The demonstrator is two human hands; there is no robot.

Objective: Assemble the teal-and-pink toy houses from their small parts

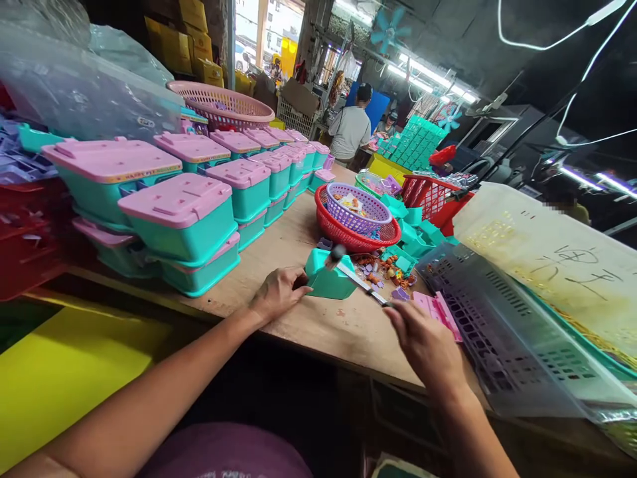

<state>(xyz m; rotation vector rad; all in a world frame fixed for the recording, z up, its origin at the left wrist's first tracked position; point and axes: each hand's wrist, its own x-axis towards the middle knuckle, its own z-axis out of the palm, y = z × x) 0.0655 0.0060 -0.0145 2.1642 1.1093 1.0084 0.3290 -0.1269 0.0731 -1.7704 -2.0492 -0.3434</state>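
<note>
A teal plastic box (328,282) rests tipped on the wooden table (293,325) in front of me. My left hand (279,292) is closed on its left side, steadying it against the tabletop. In my right hand (423,335) is a hammer (361,281), gripped by its dark handle, with a metal shaft and a blurred dark head. The hammer's head is over the upper part of the box; whether it touches is unclear. A pink lid (438,315) lies just beyond my right hand. Small brown and purple plastic pieces (381,272) are scattered behind the box.
Stacked teal boxes with pink lids (176,209) line the left side. A purple basket (359,207) sits in a red basket (331,232) at the back. More teal boxes (418,229) are heaped behind. A translucent crate (497,338) leans at right. A person (351,126) stands farther away.
</note>
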